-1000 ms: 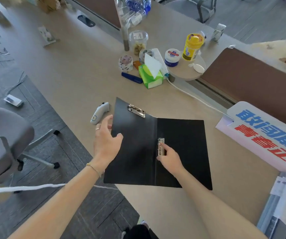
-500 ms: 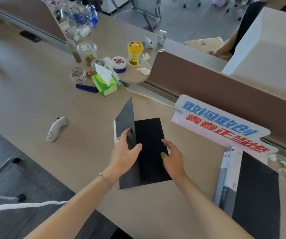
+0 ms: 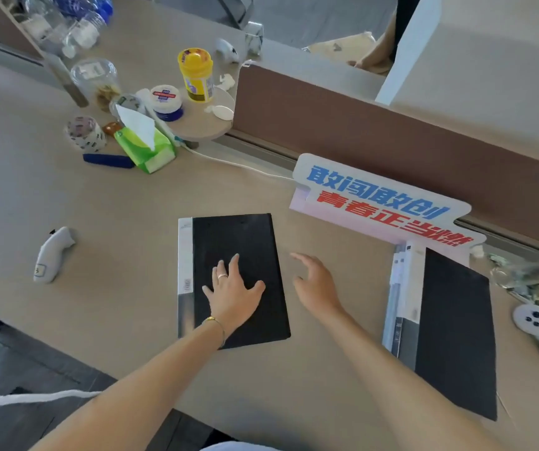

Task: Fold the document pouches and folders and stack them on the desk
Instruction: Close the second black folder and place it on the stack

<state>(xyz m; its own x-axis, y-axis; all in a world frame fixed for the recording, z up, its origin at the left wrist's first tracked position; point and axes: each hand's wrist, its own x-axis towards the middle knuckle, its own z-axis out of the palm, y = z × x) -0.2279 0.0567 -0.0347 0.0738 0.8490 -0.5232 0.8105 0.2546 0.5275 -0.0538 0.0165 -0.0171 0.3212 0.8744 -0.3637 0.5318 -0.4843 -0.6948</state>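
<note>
Folder [image 3: 239, 242] now folded flat, black, white spine; both hands' fingers spread.

A beige worktop [image 3: 105, 307] carries a closed black folder [image 3: 245, 249] with a pale spine strip, lying flat near the front edge. To its right, well apart, lies a stack of folders [image 3: 450, 336] topped by a black cover, below a printed sign [image 3: 382, 203] with blue and red characters. A white handheld controller [image 3: 52, 253] lies to the left. Farther back sit a green tissue pack [image 3: 146, 148], a blue pen-like bar [image 3: 109, 160], a tape roll [image 3: 86, 132] and a white cable [image 3: 239, 164].
</note>
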